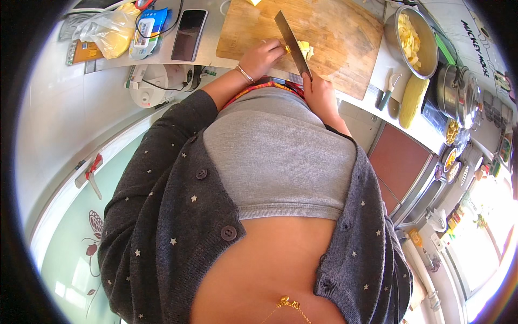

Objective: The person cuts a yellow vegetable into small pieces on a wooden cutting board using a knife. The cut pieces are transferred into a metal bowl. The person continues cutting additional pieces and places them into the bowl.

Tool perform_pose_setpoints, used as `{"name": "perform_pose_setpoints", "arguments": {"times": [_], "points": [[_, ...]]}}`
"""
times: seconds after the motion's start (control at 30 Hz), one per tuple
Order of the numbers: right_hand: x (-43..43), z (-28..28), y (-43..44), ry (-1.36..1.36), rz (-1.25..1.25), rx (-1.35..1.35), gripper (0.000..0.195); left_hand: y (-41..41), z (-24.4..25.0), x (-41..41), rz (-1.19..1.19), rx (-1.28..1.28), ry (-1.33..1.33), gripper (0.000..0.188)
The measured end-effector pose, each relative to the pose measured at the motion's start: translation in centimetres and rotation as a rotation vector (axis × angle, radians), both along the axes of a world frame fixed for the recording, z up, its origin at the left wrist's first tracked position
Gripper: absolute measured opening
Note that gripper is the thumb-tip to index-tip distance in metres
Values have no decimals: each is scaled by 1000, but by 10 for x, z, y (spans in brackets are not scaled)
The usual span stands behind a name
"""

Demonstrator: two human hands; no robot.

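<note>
On a wooden cutting board (344, 44), my right hand (319, 91) grips the handle of a broad-bladed kitchen knife (292, 42). The blade stands between my left hand (265, 54) and several pale yellow cut pieces (306, 49). My left fingertips hold a small yellow piece (287, 49) close to the blade's left side; most of it is hidden by the fingers. Another yellow piece (254, 1) lies at the board's far edge. To the right of the board, a steel bowl (429, 48) contains many yellow slices (408, 38).
A peeler (389, 92) and a long pale yellow vegetable (413, 101) lie right of the board, near a steel pot (459, 91). Left of it are a smartphone (189, 35), a blue wipes pack (147, 34) and a plastic bag (111, 32). A white appliance (151, 87) stands lower left.
</note>
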State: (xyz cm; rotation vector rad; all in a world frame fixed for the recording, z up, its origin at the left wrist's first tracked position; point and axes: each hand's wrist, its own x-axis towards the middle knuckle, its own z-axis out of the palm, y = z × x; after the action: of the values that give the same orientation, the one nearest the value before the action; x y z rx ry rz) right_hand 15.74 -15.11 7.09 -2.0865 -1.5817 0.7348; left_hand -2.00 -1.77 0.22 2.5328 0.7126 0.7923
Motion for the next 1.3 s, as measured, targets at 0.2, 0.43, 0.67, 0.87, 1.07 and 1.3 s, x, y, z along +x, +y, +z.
{"name": "perform_pose_setpoints", "arguments": {"times": [0.2,0.43,0.67,0.87,1.07,1.3], "points": [[1,-4,-2,-8,20,32,23,0,0,0,-4,-17,-18,12],[1,6,-1,2,30,-10,27,0,1,0,0,13,-13,11],[0,6,0,-4,26,7,26,0,3,0,2,19,-2,11],[2,6,7,-27,88,54,25,0,1,0,8,28,3,13],[-8,7,22,-220,171,-88,27,0,4,1,12,48,-9,12],[-16,-6,36,-133,59,-49,29,1,1,-2,5,51,23,11]]}}
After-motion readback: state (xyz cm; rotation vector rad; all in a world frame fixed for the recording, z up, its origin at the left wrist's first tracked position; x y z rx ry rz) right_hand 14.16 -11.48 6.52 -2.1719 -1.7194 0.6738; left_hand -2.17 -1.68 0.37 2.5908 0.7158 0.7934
